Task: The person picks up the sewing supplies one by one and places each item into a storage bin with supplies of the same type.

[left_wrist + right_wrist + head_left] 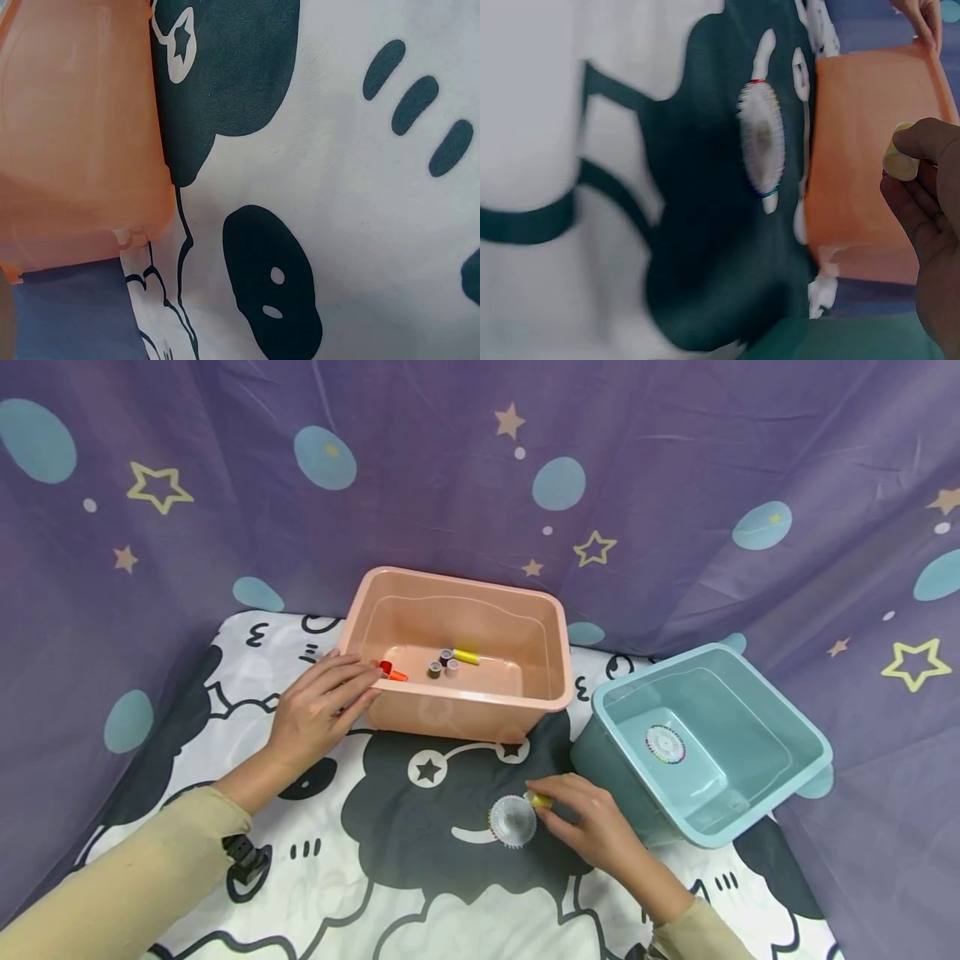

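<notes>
Right hand: it pinches a small yellow spool between thumb and fingers, so the gap is narrow.
Yellow spool: it is up off the cloth, just beside the pin wheel in the head view; its round, pale end shows in the right wrist view.
Pin wheel: it lies flat on the dark part of the cloth, with little coloured dots all around its edge; it looks blurry from the right wrist.
Left hand: it holds the near left corner of the peach tub, with fingers over the rim.
Peach tub: it stands upright near the curtain, and small things lie on its bottom.
Inside the peach tub: a long yellow piece touches or nearly touches a dark purple spool; a dark green spool and a pale pink spool sit near them; a red piece and an orange piece are by the left hand.
Blue-green tub: it stands to the right, turned at a slant, with another pin wheel inside.
Cloth: it is white and dark grey, with cartoon sheep.
Curtain: it is purple, with stars and blue spots.
</notes>
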Available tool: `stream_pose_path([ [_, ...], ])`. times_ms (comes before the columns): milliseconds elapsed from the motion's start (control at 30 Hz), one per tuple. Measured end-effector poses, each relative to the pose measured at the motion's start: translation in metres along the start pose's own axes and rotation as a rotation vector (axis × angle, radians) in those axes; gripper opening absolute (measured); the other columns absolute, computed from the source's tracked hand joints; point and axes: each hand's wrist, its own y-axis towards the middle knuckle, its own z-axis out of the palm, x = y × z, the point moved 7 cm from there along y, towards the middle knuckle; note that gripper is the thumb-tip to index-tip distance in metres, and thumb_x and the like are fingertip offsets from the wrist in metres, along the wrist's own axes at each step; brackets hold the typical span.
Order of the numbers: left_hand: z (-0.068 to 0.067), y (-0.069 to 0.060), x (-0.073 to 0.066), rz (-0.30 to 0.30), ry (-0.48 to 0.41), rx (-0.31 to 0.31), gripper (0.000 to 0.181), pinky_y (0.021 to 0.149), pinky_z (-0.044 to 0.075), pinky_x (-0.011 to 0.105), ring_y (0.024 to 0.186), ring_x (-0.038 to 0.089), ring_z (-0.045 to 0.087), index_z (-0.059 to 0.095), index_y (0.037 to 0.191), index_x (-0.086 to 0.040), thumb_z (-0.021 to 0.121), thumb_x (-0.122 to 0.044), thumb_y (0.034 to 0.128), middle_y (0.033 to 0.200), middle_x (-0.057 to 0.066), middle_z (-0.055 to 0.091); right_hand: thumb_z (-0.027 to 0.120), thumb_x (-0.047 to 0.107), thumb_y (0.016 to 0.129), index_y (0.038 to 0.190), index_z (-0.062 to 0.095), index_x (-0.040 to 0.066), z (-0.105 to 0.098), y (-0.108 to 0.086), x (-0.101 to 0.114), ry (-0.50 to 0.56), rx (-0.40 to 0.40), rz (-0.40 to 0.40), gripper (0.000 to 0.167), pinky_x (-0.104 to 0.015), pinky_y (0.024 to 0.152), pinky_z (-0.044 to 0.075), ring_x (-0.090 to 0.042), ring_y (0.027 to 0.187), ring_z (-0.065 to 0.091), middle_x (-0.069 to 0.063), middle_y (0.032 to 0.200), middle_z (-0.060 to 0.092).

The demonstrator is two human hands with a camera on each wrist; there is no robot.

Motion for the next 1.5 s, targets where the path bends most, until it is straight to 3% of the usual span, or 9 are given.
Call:
stream_pose_path([
  [267,0.0,-0.001,0.0,0.0,-0.001,0.009,0.047,0.118,0.045,0.054,0.122,0.038,0.068,0.08,0.122,-0.005,0.059,-0.045,0.1098,0.12,0.014,0.078,0.084,0.001,0.088,0.13,0.077,0.015,-0.008,0.034,0.015,-0.016,-0.046,-0.067,0.045,-0.04,0.085,0.062,-0.017,0.108,0.072,0.001,0.121,0.077],
  [533,0.001,-0.003,0.0,-0.006,-0.006,0.009,0.04,0.125,0.037,0.044,0.122,0.038,0.067,0.08,0.122,-0.005,0.066,-0.039,0.1066,0.12,0.014,0.078,0.083,0.004,0.09,0.131,0.077,0.011,-0.014,0.068,0.029,-0.003,-0.081,-0.082,0.042,-0.04,0.089,0.061,-0.018,0.112,0.072,-0.002,0.126,0.076],
  [767,0.0,-0.003,0.0,0.0,-0.018,-0.008,0.044,0.123,0.04,0.048,0.122,0.038,0.068,0.08,0.121,-0.005,0.062,-0.042,0.1088,0.119,0.014,0.078,0.082,0.002,0.09,0.127,0.077,0.008,-0.019,0.1,0.041,-0.025,-0.113,-0.137,0.038,-0.038,0.076,0.058,-0.019,0.093,0.07,-0.005,0.121,0.077],
  [1000,0.0,-0.002,0.0,0.002,-0.021,-0.018,0.045,0.121,0.042,0.05,0.121,0.038,0.068,0.081,0.12,-0.004,0.061,-0.043,0.1092,0.118,0.014,0.079,0.079,0.0,0.092,0.129,0.076,0.005,-0.028,0.133,0.049,-0.001,-0.111,-0.193,0.037,-0.044,0.09,0.061,-0.025,0.112,0.073,-0.009,0.124,0.077],
  [1167,-0.001,-0.002,-0.001,0.0,-0.017,-0.011,0.046,0.123,0.04,0.048,0.121,0.038,0.068,0.08,0.121,-0.004,0.061,-0.043,0.1092,0.119,0.014,0.079,0.08,0.001,0.092,0.128,0.077,0.004,-0.037,0.157,0.057,-0.031,-0.134,-0.252,0.035,-0.043,0.09,0.062,-0.027,0.11,0.074,-0.012,0.122,0.077],
  [1500,-0.001,0.0,0.0,-0.001,-0.016,0.002,0.038,0.122,0.04,0.049,0.123,0.038,0.068,0.08,0.122,-0.004,0.067,-0.037,0.1062,0.121,0.013,0.078,0.077,-0.001,0.095,0.129,0.076,0.001,-0.054,0.203,0.067,-0.038,-0.132,-0.259,0.035,-0.044,0.092,0.06,-0.027,0.108,0.075,-0.013,0.124,0.077],
])
